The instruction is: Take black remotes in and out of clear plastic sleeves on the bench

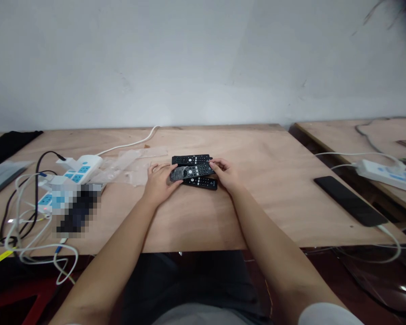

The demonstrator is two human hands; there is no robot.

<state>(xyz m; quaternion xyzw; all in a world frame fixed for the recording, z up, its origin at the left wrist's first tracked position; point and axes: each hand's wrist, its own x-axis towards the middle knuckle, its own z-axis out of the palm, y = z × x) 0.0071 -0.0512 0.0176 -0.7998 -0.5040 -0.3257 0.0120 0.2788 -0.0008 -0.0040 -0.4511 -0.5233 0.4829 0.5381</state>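
Three black remote controls are bunched together in the middle of the wooden table. The top remote control (198,170) lies slightly slanted, with its button side up. My left hand (159,183) is closed around its left end, thumb on the near side and fingers on the far side. At the right end, my right hand (226,174) pinches it between thumb and fingers. Behind it is the far remote control (186,160), and the near remote control (205,183) shows from under its front edge. Parts of both are covered by the top one.
Crumpled clear plastic wrapping (130,167) lies left of my left hand. Further left are a white power strip (94,163), tangled cables and a pixelated dark object (77,211). A black phone (350,201) with a white cable lies at right, by a gap between tables.
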